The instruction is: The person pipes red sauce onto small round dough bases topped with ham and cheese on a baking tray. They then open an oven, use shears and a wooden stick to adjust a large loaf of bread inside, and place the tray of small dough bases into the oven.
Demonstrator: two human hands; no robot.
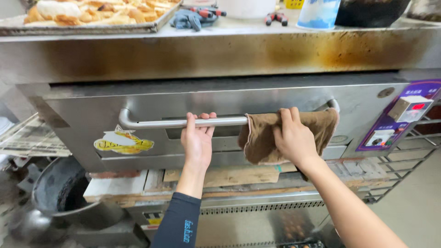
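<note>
Head view:
— Where is the oven handle [156,123]?
— It runs flat from 9 to 3 o'clock across the oven door [92,115].
— And the hands?
— Left hand [197,140] is curled around the bare bar. Right hand [294,138], toward 3 o'clock, squeezes it through a brown cloth [262,147].

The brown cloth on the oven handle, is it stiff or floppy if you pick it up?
Probably floppy: the brown cloth hangs over the metal handle in soft folds. It likely bunches easily, since the right hand presses it around the bar. It looks thin, so probably light. The left hand grips bare metal.
</note>
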